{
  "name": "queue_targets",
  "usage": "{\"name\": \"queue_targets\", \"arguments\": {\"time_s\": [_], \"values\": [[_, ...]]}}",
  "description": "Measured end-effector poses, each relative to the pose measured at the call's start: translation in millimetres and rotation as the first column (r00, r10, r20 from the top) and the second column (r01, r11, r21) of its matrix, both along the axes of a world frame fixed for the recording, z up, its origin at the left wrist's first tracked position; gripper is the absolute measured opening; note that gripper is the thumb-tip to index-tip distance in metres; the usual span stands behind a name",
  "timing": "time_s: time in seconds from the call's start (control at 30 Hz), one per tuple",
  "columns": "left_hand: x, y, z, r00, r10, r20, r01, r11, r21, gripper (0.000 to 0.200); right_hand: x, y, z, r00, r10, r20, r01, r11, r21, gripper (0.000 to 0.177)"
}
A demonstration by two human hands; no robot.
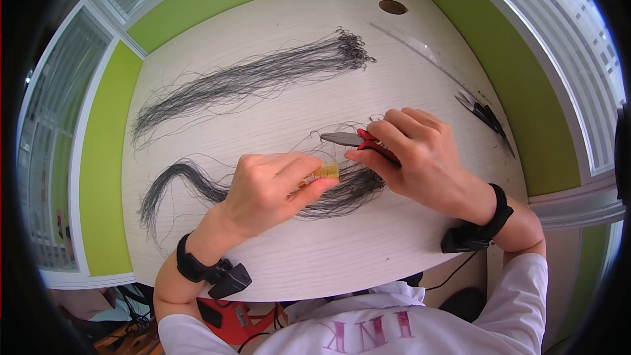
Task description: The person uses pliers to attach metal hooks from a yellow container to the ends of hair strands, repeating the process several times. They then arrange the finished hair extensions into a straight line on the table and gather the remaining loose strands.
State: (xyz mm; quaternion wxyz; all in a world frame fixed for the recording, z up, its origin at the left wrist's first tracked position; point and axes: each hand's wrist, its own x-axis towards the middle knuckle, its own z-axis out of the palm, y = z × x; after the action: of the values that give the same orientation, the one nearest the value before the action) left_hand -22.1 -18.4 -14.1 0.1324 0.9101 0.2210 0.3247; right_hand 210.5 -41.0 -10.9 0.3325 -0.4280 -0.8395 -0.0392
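My right hand (pixel 424 158) is closed around red-handled pliers (pixel 340 139), whose grey jaws point left. At the jaw tips is a small dark wire hook (pixel 315 135). Just below the jaws, my left hand (pixel 266 187) pinches a small translucent yellow piece (pixel 327 171) between thumb and fingers. A thin strand runs between the yellow piece and the pliers. Under both hands lies a bundle of thin dark strands (pixel 358 190), bent at its left end and partly hidden by the hands.
A second bundle of dark strands (pixel 243 81), with curled hooks at its right end, lies farther back on the pale table (pixel 276 263). A clear ruler (pixel 420 52) and black-handled scissors (pixel 486 116) lie at the right. Green partitions (pixel 276 0) border the table.
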Motion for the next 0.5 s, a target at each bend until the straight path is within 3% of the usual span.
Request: {"name": "queue_targets", "arguments": {"time_s": [0.1, 0.17, 0.5], "values": [[-2.6, 1.5, 2.7, 0.997, 0.069, -0.031, -0.068, 0.998, 0.01, 0.021, -2.4, 0.6, 0.5, 1.0, 0.001, -0.008, -0.001, 1.0, 0.007, 0.027], [1.6, 1.0, -2.8, 1.0, -0.017, -0.014, 0.017, 1.0, -0.007, 0.022, -2.3, -0.5, -0.5, 1.0, 0.01, -0.011, -0.01, 1.0, -0.01, 0.028], [0.6, -0.1, -0.3, 1.0, 0.021, -0.01, -0.021, 1.0, -0.019, 0.02, -2.3, 1.0, -0.7, 1.0, 0.007, -0.027, -0.007, 1.0, 0.004, 0.028]]}}
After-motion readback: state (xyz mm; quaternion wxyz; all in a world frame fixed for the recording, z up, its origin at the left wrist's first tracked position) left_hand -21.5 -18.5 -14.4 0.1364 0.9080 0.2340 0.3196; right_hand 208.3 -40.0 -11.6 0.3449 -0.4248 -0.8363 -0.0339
